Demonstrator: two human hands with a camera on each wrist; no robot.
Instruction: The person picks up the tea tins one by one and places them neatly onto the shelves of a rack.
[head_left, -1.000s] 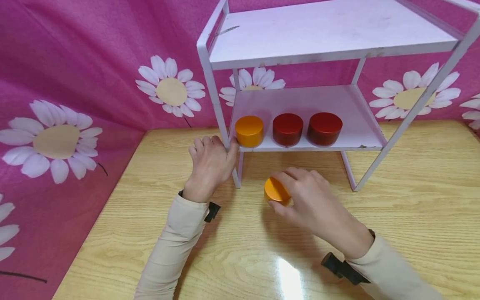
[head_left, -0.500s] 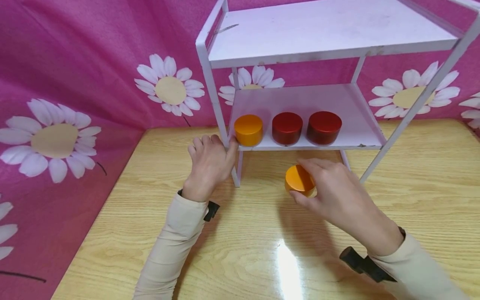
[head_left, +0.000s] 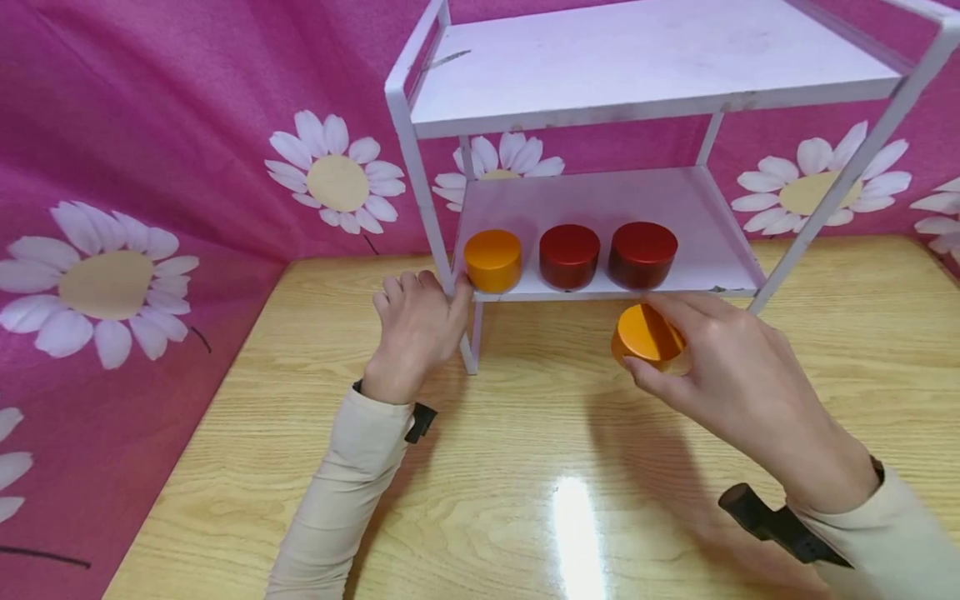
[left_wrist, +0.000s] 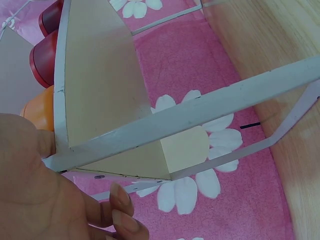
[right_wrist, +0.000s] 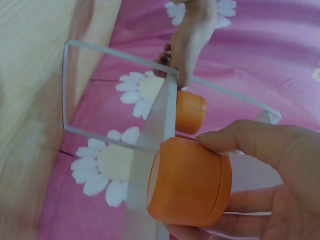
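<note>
My right hand (head_left: 757, 392) holds a round orange lidded jar (right_wrist: 187, 180) between thumb and fingers, just in front of and below the lower board's front edge in the head view. My left hand (head_left: 420, 333) grips the white metal rack (head_left: 416, 175) at its front left post, thumb on the near side and fingers beyond it. Right by that thumb, a second orange jar (head_left: 492, 262) stands on the rack's lower board. To its right along the front edge are two dark red jars, a middle one (head_left: 569, 258) and a right one (head_left: 643, 257).
The rack's upper board (head_left: 645, 62) overhangs the lower one. Its legs stand on a light wood table (head_left: 480, 517). A pink cloth (head_left: 225, 167) with white daisies hangs behind and to the left.
My right hand has moved right and toward the rack with the orange jar, rising to just below the lower board's edge. My left hand keeps its place on the post.
</note>
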